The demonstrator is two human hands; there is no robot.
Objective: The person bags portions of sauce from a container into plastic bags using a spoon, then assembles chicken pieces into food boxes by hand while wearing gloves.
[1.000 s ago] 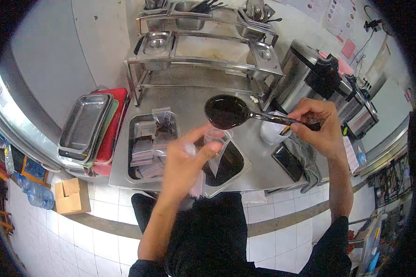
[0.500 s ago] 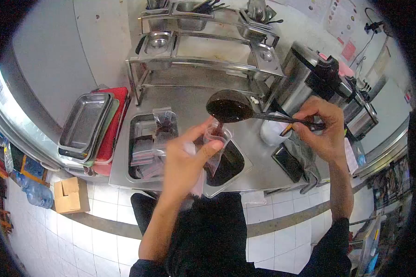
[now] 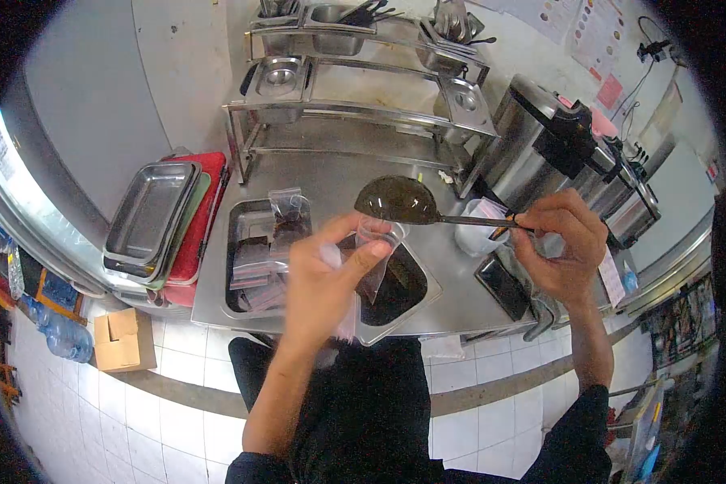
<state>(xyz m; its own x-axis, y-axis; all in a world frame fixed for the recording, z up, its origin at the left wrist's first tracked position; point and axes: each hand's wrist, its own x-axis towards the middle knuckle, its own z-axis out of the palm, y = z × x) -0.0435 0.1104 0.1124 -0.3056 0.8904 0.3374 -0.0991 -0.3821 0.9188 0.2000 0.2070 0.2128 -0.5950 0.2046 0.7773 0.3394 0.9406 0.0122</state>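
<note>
My left hand (image 3: 324,270) is closed around the top of a small clear plastic bag (image 3: 373,282), whose round mouth faces up. A black ladle (image 3: 397,202) is tipped right above that mouth, its bowl coated with shiny dark residue. My right hand (image 3: 563,246) pinches the ladle's handle near its end. Below the bag stands a rectangular pan (image 3: 429,300) of dark contents, partly hidden by my left hand. Left of it, a metal tray (image 3: 232,242) holds several zip bags (image 3: 254,270) filled with something dark.
A white bowl (image 3: 474,234) and a dark phone-like slab (image 3: 502,286) lie under my right hand, beside a grey cloth (image 3: 540,302). Stacked trays (image 3: 149,214) lean at the left. A steel rack (image 3: 363,113) stands behind, with large metal cookers (image 3: 532,137) at the right.
The ladle has tipped further over the bag, and the dark liquid seen in its bowl is mostly gone. My right hand has turned and risen slightly; my left hand stays about still.
</note>
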